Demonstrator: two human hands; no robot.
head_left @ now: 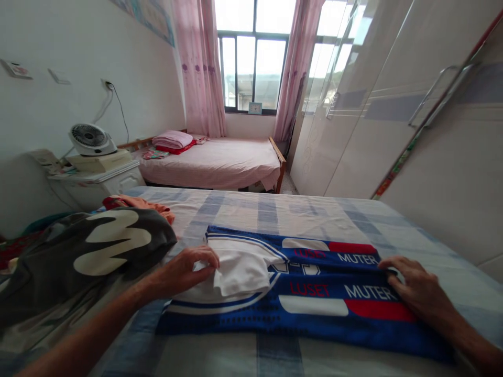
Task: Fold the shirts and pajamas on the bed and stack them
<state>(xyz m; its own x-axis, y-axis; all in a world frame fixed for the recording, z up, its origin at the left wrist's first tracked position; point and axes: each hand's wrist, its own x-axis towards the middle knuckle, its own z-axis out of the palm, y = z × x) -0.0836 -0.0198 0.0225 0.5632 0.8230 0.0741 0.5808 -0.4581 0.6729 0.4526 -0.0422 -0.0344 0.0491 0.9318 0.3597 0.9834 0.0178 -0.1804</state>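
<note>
A blue sports jersey [314, 327] with white and red panels and the printed words LUSET and MUTER lies spread on the bed in front of me. Near its white end, my left hand [190, 269] pinches the white fabric, a small flap of which stands up by the fingertips. At the opposite end, my right hand [418, 285] has its thumb and fingers closed on the blue edge beside the lettering. The jersey rests on the bed, with a long crease running along its middle.
A checked blue-and-white sheet [338, 220] covers the bed. Dark clothing [118, 246] with a pale wavy print is heaped at left, beside an orange cloth [151, 204]. Beyond are a pink bed [228, 162], a fan [92, 139] on a cabinet, and a wardrobe [353, 136] at right.
</note>
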